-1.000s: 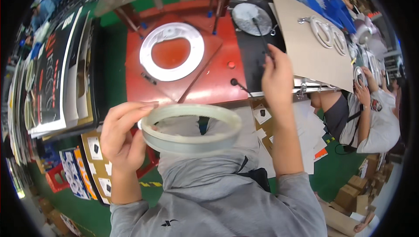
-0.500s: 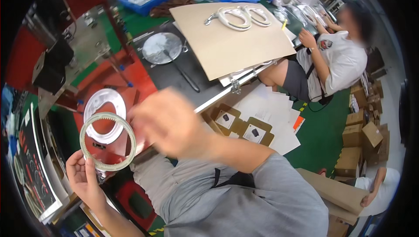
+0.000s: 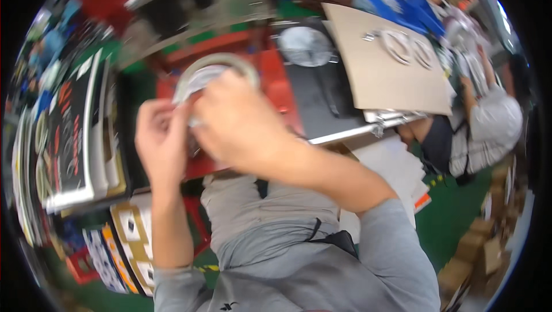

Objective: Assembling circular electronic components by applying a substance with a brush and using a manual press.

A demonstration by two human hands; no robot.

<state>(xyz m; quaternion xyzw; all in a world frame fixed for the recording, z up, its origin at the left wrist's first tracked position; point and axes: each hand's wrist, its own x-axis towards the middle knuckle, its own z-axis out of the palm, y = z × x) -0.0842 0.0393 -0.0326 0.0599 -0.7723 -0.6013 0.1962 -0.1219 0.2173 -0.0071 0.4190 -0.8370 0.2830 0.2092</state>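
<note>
A pale ring (image 3: 244,64), with teeth along its inner edge in the earlier frame, is held up over the red work surface. My left hand (image 3: 161,139) pinches its lower left edge between thumb and fingers. In front of the ring's lower part is my right hand (image 3: 236,119), bent inward and smeared by motion; whether its fingers hold anything is hidden. A whitish plate (image 3: 204,76) shows through the ring, partly covered by my right hand.
On the dark bench to the right lies a round pale dish (image 3: 305,44) with a black-handled tool (image 3: 329,90). A tan board (image 3: 391,82) carries white looped cables (image 3: 397,47). Blue trays (image 3: 402,7) stand behind. Framed panels (image 3: 69,134) lean at left. A co-worker (image 3: 489,122) sits at right.
The view has swung left, so the bench sits further right. My right hand has come across to the ring beside my left hand, which still holds it.
</note>
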